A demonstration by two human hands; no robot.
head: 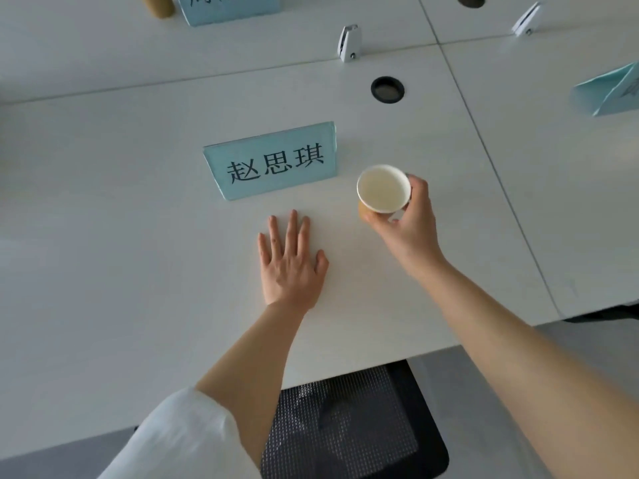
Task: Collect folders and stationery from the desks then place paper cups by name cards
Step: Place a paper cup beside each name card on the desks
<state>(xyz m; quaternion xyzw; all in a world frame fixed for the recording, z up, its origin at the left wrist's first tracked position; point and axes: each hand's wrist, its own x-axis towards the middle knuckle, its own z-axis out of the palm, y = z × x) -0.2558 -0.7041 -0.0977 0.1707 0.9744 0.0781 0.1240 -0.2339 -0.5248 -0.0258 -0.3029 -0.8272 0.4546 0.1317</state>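
1. Closest in, under the worktop (103, 236) edge below both forearms, there's a black mesh chair (345, 420) tucked in.
2. Left hand (292, 262) is lying flat on the worktop, fingers straight and a bit spread, holding nothing.
3. Right hand (411, 216) has its fingers and thumb curled round a paper cup (383, 188), gripping it from the right side. The cup sits mouth up, long axis pretty much vertical, tipped slightly toward the camera so you look straight into the white inside. Can't tell if its base is touching the worktop or just above it.
4. Just beyond the left hand, and left of the cup, stands a pale blue name card (273, 160) with black characters, face toward the camera.
5. Further out past the right hand: a black cable hole (387, 89) and a white clip bracket (348, 41).
6. Far right, another folded blue card (608, 89); at the far top left, a third card (228, 6) with a tan cup (157, 5) beside it.
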